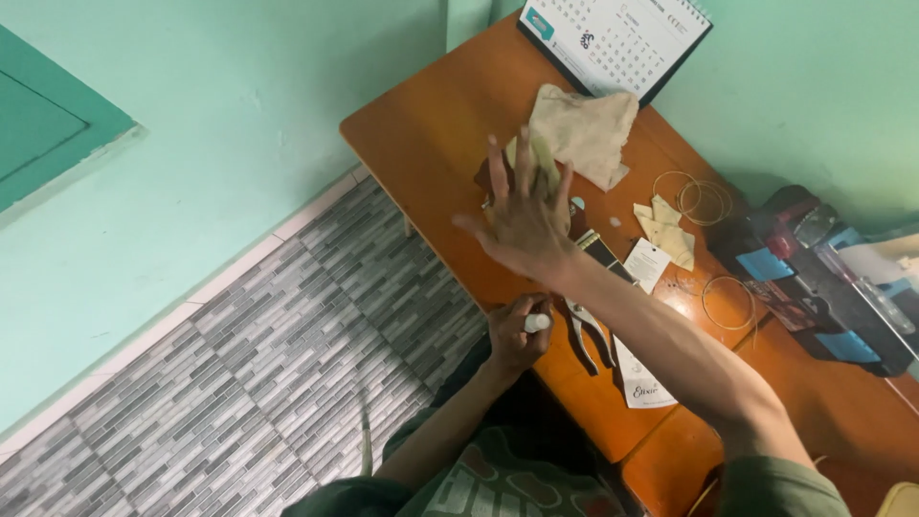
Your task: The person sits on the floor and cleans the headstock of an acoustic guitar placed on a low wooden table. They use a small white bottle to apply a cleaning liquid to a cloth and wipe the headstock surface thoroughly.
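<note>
Right hand point(525, 222): we hold it flat above the orange table point(421, 134), its 5 fingers point(497, 165) spread wide, gripping nothing.
Left hand point(515, 335): our fingers curl around a small white cap-like object point(537, 324) at the table's near edge.
Nearby: pliers point(589, 330) lie just beside the left hand; a beige cloth point(584, 129) sits past the right hand.
Also: 2 wire coils point(704, 199), paper tags point(649, 263), a calendar point(613, 38).

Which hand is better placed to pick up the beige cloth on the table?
The right hand, probably. It is spread open and empty above the table, close to the beige cloth. The left hand is lower, near the table edge, and closed on a small white object.
</note>
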